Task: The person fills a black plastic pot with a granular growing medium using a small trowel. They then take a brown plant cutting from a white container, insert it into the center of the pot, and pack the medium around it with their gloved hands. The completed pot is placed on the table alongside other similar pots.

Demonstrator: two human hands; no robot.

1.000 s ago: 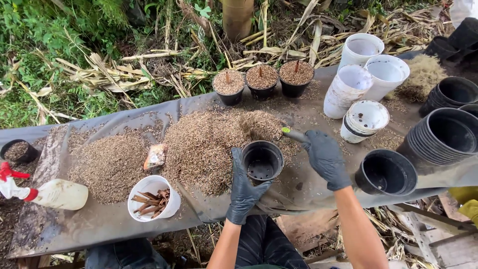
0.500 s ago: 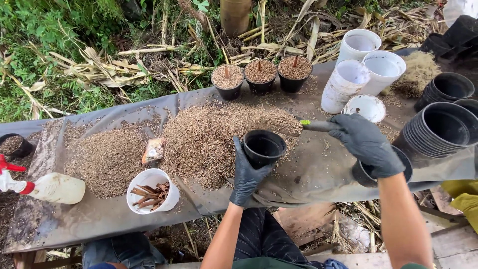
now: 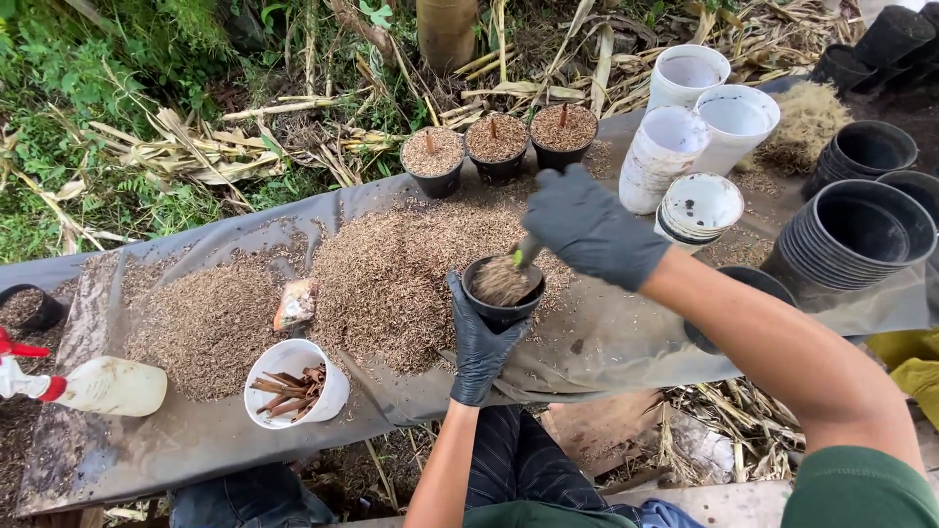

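My left hand (image 3: 477, 344), in a black glove, grips a small black pot (image 3: 502, 289) by its near rim at the table's front middle. My right hand (image 3: 590, 227), also gloved, holds a scoop (image 3: 522, 256) tipped down into the pot. Brown husk-like mix fills part of the pot. A big heap of the same mix (image 3: 391, 277) lies on the dark sheet just left of and behind the pot.
Three filled black pots with sticks (image 3: 496, 147) stand at the far edge. White buckets (image 3: 696, 127) and stacked black pots (image 3: 853, 238) sit at the right. A white cup of bark pieces (image 3: 290, 383), a spray bottle (image 3: 93, 385) and a second heap (image 3: 210, 319) lie at the left.
My right hand swung the loaded scoop from the right over to the pot and tipped it in. The pot, empty before, now holds mix.
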